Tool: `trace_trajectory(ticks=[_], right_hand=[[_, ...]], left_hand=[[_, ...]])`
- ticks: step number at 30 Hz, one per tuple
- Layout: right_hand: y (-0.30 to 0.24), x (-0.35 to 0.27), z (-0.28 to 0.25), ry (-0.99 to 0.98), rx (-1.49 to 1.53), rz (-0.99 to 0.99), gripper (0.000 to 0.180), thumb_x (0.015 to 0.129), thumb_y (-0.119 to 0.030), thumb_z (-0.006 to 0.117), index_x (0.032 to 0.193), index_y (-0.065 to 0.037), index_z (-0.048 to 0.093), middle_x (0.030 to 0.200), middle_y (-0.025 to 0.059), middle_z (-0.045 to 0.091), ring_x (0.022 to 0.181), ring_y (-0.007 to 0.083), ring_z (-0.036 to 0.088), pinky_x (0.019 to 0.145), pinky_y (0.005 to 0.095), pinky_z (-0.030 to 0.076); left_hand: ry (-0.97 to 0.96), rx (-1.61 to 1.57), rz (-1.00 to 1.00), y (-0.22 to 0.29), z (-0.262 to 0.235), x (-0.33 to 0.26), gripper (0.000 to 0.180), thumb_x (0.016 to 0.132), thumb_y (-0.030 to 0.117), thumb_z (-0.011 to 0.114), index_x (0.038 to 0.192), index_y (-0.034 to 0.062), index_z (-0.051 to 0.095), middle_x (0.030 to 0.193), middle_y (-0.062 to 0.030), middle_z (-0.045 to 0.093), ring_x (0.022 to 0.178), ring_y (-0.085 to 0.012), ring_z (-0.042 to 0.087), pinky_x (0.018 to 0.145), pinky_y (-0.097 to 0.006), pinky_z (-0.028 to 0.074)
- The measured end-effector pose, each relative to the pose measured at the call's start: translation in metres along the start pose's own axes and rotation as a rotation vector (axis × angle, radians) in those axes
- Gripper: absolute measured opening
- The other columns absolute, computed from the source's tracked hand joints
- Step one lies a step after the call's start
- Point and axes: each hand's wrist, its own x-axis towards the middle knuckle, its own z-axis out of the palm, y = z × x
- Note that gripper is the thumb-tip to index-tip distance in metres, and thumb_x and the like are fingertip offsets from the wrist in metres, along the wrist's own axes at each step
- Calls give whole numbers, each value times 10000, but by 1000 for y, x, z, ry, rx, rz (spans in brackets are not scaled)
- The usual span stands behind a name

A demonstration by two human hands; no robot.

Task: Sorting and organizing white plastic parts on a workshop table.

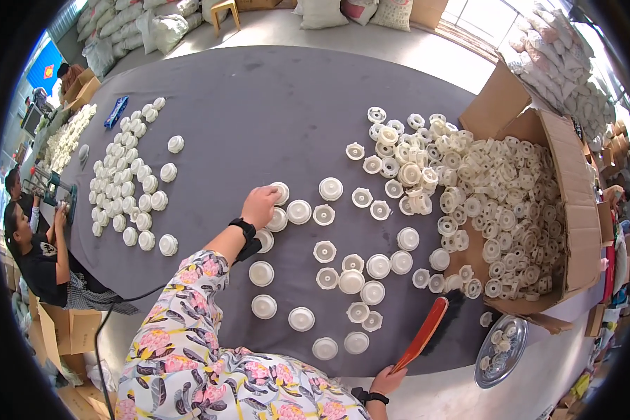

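Note:
My left hand (pixel 260 206) reaches over the grey-covered table with its fingers closed at the edge of a white round plastic cap (pixel 281 193). Close by it lie more domed white caps, such as one cap (pixel 299 212) just to the right. In my right hand (pixel 388 380), low at the table's front edge, is the handle of a bench brush (pixel 427 329) with a red-orange back and dark bristles. The bristles touch the loose parts by the carton. Between my hands, several caps and open-faced white rings (pixel 327 278) are spread about, some touching.
A tipped cardboard carton (pixel 574 210) spills a heap of white rings (pixel 511 203) onto the table's right side. Below it is a shiny metal tray (pixel 502 353) holding a few parts. Many caps (pixel 126 175) and a blue object (pixel 117 112) lie far left; a co-worker (pixel 35 259) sits beyond.

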Motion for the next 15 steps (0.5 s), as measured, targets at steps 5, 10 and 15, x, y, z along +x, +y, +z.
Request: trace_trajectory(ticks=[5, 10, 15], right_hand=[[10, 2, 7, 56, 15, -25, 203, 794, -112, 526, 932, 23, 461, 854, 250, 543, 808, 450, 531, 696, 484, 417], [8, 2, 6, 57, 11, -62, 209, 786, -104, 531, 933, 26, 462, 862, 254, 543, 821, 452, 530, 706, 485, 420], [0, 0, 0, 21, -3, -39, 198, 788, -106, 533, 917, 26, 461, 866, 253, 542, 827, 453, 529, 712, 482, 423]], left_hand=[[-363, 152, -36, 25, -18, 21, 366, 769, 296, 625, 1087, 115, 610, 1219, -114, 516, 1192, -277, 439, 1053, -488, 252], [-439, 159, 206, 60, -17, -13, 676, 763, 315, 651, 1357, 181, 358, 1371, -145, 373, 1279, -280, 366, 1073, -519, 212], [-613, 313, 73, 10, -41, -43, 750, 725, 167, 615, 1400, 227, 293, 1325, -150, 420, 1252, -295, 389, 1060, -585, 191]])
